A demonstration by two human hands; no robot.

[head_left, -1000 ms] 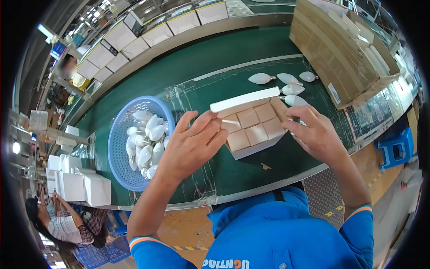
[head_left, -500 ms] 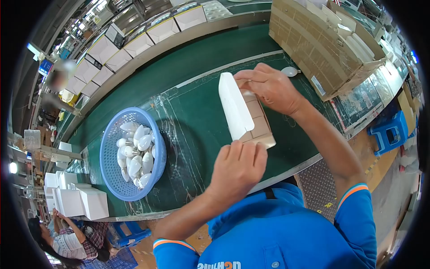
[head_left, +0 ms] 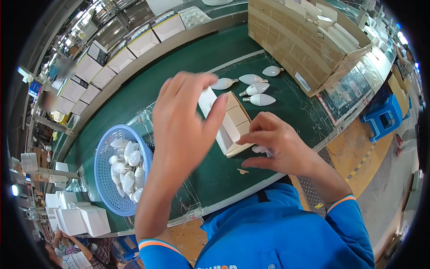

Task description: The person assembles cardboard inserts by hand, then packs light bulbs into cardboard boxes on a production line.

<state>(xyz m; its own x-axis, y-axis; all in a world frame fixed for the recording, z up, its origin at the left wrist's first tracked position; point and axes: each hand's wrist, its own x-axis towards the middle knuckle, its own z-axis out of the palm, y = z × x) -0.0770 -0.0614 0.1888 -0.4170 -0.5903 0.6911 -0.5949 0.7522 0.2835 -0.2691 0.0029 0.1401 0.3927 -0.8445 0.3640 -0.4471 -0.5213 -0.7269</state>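
A small carton (head_left: 206,99) lies on the green bench in front of me, its white lid flap raised and brown cardboard dividers (head_left: 237,114) showing inside. My left hand (head_left: 186,119) is lifted over the carton's left side, fingers and thumb spread, holding nothing. At the carton's near right corner, my right hand (head_left: 286,145) is closed with a white light bulb (head_left: 260,149) between thumb and fingers, mostly hidden by them. Just beyond the carton lie several white candle-shaped bulbs (head_left: 261,99) with screw bases. A blue plastic basket (head_left: 102,179) of similar bulbs stands to the left.
A large brown carton (head_left: 291,42) with white packing stands at the back right. White boxes (head_left: 94,219) sit at the bench's left end. A small tan scrap (head_left: 242,171) lies near the front edge. A blue stool (head_left: 383,117) stands right; a seated person (head_left: 80,255) is lower left.
My left hand has let go of the carton and risen to the left. My right hand has moved to its near corner. Several bulbs now show beyond the carton, where one showed before.
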